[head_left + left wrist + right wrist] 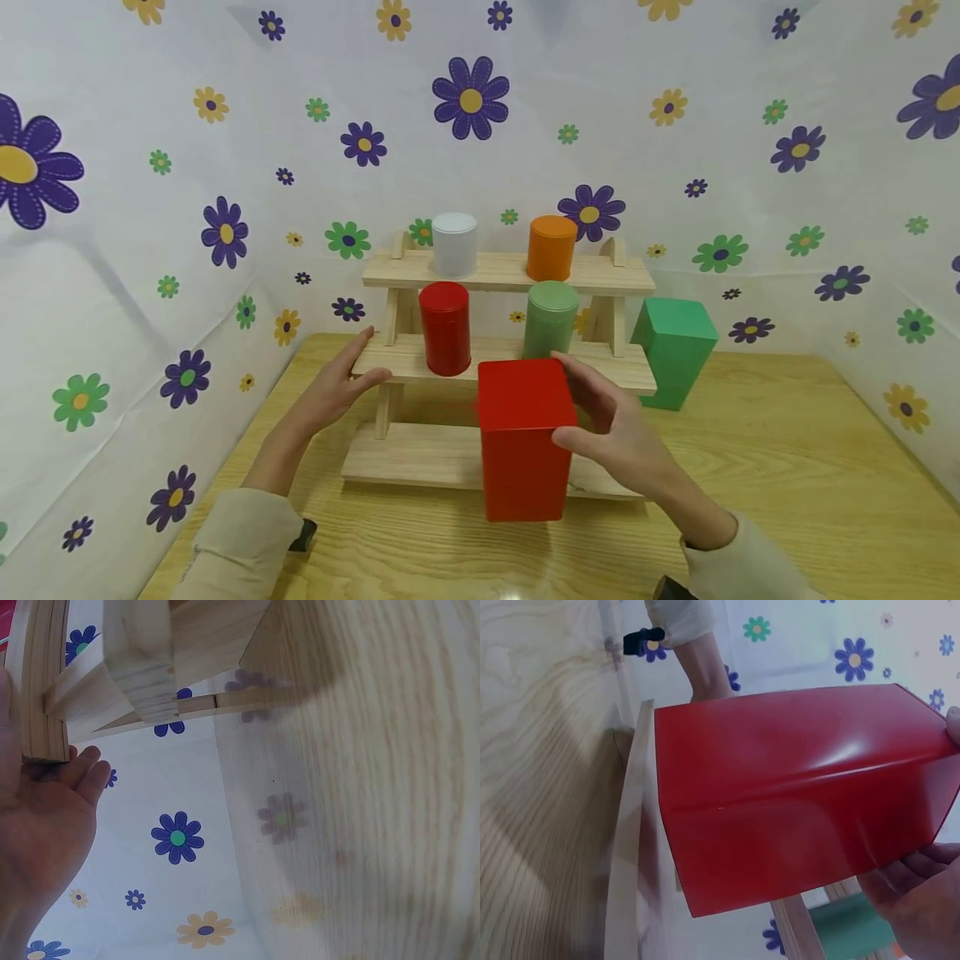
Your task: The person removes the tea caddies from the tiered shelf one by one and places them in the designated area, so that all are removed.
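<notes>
My right hand (626, 433) grips a tall red box (525, 450) near its top, thumb on the front and fingers at the far side. The box overlaps the lowest shelf in the head view and fills the middle of the right wrist view. With my left hand (333, 387) I hold the left end of the middle tier of a three-tier wooden shelf rack (420, 454); the left wrist view shows the fingers (88, 776) round the board's end. On that tier stand a red canister (446, 329) and a light green canister (551, 321), the latter partly hidden by the red box.
A white canister (454, 246) and an orange canister (551, 248) stand on the top tier. Behind the rack's right side is a green box (675, 350). The wooden table (787, 467) meets a flower-patterned cloth (465, 167) at the back and sides.
</notes>
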A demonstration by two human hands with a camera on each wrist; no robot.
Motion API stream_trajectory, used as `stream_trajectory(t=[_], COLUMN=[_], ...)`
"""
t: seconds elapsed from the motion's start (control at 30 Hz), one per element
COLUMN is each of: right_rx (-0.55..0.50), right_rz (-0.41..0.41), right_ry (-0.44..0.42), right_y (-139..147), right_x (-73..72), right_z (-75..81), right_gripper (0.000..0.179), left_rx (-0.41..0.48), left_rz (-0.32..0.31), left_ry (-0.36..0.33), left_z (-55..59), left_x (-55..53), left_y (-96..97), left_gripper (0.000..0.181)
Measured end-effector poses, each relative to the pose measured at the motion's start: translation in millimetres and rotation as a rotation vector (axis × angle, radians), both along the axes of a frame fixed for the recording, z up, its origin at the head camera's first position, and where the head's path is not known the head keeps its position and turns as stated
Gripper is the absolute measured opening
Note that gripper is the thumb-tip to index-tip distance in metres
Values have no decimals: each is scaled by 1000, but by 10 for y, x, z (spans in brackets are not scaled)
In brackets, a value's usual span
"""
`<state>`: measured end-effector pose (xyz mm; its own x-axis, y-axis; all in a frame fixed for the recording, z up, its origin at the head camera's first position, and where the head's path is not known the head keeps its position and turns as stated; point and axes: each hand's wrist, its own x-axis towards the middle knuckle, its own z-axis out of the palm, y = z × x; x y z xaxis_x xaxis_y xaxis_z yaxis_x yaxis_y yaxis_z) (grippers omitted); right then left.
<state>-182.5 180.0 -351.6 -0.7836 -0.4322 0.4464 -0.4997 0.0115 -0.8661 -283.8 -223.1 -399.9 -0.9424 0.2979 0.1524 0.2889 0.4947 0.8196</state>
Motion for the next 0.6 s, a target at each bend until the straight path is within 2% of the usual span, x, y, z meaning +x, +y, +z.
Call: stream_trajectory(t=[0.27,0.6], right_rx=[-1,-23], right_rz=[-66,-147], right_ry=[51,-41], right_y=[434,1000], right_x=[85,213], right_z=[80,122], right_gripper=[73,66], left_rx=[-1,7], left_rz=[0,-3], left_ry=[2,-3], left_z=[5,5], left_x=[0,7], left_y=[9,9], left_gripper=[88,87])
